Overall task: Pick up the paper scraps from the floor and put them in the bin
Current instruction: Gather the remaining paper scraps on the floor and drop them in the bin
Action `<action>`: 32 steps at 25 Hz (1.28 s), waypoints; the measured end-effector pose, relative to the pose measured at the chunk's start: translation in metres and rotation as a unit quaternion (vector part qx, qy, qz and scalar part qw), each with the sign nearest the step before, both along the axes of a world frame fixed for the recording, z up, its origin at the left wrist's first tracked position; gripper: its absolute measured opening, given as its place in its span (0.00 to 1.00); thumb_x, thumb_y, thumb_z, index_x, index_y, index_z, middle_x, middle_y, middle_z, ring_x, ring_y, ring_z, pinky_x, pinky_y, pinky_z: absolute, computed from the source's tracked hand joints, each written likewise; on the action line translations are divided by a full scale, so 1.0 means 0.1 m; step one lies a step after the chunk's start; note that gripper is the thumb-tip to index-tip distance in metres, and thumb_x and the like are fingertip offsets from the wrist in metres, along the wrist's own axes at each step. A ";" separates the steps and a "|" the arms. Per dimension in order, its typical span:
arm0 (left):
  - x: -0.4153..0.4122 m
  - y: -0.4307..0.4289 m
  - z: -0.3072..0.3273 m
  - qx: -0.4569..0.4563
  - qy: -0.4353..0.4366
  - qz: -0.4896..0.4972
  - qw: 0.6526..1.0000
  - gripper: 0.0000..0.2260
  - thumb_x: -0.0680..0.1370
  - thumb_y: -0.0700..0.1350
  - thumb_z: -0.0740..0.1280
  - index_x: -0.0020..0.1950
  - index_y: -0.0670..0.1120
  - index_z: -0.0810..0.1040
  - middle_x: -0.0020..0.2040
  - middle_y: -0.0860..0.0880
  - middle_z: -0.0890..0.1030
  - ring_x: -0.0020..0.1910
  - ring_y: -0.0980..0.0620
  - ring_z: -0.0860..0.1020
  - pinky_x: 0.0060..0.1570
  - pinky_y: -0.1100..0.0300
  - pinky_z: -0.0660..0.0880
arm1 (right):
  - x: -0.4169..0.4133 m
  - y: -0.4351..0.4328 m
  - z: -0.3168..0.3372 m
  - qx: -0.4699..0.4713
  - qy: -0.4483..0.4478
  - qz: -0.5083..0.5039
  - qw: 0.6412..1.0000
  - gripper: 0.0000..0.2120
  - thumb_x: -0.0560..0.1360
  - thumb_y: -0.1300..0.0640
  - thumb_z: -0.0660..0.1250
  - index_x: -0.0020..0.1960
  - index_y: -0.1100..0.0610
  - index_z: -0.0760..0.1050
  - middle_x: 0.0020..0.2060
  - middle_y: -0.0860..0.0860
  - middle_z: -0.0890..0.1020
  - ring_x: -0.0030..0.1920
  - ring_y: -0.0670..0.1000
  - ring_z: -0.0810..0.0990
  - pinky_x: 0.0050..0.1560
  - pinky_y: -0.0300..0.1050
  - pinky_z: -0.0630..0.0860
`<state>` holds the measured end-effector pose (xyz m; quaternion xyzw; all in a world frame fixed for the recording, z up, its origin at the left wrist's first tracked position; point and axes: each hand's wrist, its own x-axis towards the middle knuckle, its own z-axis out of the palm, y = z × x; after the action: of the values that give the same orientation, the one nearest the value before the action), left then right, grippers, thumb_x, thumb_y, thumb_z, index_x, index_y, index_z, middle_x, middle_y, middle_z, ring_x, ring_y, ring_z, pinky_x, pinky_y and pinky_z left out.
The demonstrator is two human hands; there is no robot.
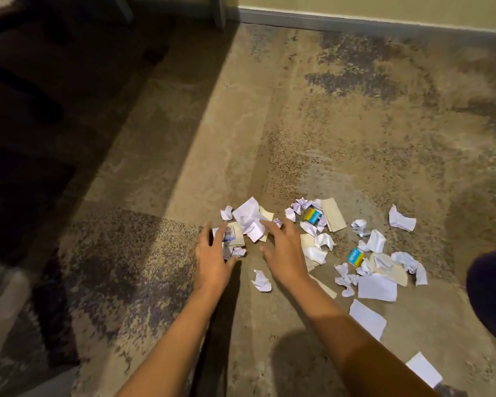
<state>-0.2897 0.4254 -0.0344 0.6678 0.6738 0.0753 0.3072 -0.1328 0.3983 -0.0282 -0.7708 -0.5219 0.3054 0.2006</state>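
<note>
Several white and cream paper scraps (375, 287) lie scattered on the patterned carpet, some crumpled, some flat. A bigger crumpled white sheet (248, 217) lies between my hands. My left hand (214, 253) hovers with fingers spread over a small printed card (226, 234) and a crumpled bit (238, 251). My right hand (281, 247) is spread open just right of the big sheet, over flat cream pieces. Two small blue-and-yellow wrappers (313, 216) (355, 257) lie among the scraps. No bin is clearly in view.
A dark rounded object (493, 293) sits at the right edge. Dark furniture (26, 110) fills the left side in shadow. A wall with a grey baseboard (355, 22) runs along the back. The carpet (341, 124) stretches beyond the scraps.
</note>
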 end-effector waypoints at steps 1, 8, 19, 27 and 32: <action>0.01 0.05 -0.06 0.006 0.001 -0.014 1.000 0.33 0.72 0.42 0.73 0.74 0.50 0.63 0.76 0.41 0.55 0.74 0.40 0.58 0.70 0.50 0.60 | -0.04 0.12 -0.05 0.000 -0.010 0.015 1.000 0.30 0.71 0.62 0.70 0.69 0.44 0.67 0.73 0.53 0.59 0.72 0.57 0.61 0.68 0.53 0.67; 0.06 0.16 -0.34 0.039 0.034 -0.079 0.995 0.27 0.70 0.42 0.74 0.68 0.49 0.71 0.73 0.45 0.64 0.69 0.41 0.66 0.66 0.48 0.69 | -0.15 0.70 -0.24 -0.076 -0.153 0.198 0.965 0.40 0.73 0.64 0.66 0.73 0.35 0.53 0.77 0.47 0.41 0.75 0.61 0.46 0.69 0.63 0.53; 0.00 0.00 -0.16 0.053 -0.020 0.069 0.996 0.11 0.72 0.31 0.67 0.52 0.40 0.83 0.53 0.43 0.82 0.50 0.47 0.80 0.53 0.64 0.71 | 0.02 0.01 -0.36 -0.003 -0.090 0.057 0.994 0.25 0.67 0.71 0.71 0.58 0.53 0.71 0.66 0.56 0.63 0.60 0.59 0.70 0.53 0.48 0.75; 0.00 -0.36 0.27 -0.018 -0.108 0.302 0.947 0.09 0.73 0.40 0.72 0.52 0.47 0.84 0.47 0.48 0.85 0.41 0.55 0.77 0.49 0.64 0.71 | 0.34 -0.59 0.25 0.127 0.003 -0.123 0.984 0.12 0.68 0.66 0.74 0.47 0.56 0.76 0.55 0.48 0.64 0.50 0.37 0.65 0.48 0.16 0.59; 0.23 -0.63 0.67 -0.012 -0.215 0.213 0.953 0.10 0.73 0.41 0.71 0.48 0.56 0.83 0.42 0.51 0.85 0.41 0.50 0.81 0.45 0.57 0.75 | 0.58 -0.94 0.82 0.223 -0.006 -0.193 0.955 0.11 0.68 0.67 0.74 0.47 0.59 0.77 0.56 0.53 0.66 0.49 0.33 0.67 0.44 0.17 0.63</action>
<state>-0.2668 0.3622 0.0328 0.4732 0.7194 0.2724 0.4294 -0.0748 0.3039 0.0540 -0.7943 -0.4191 0.1321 0.4195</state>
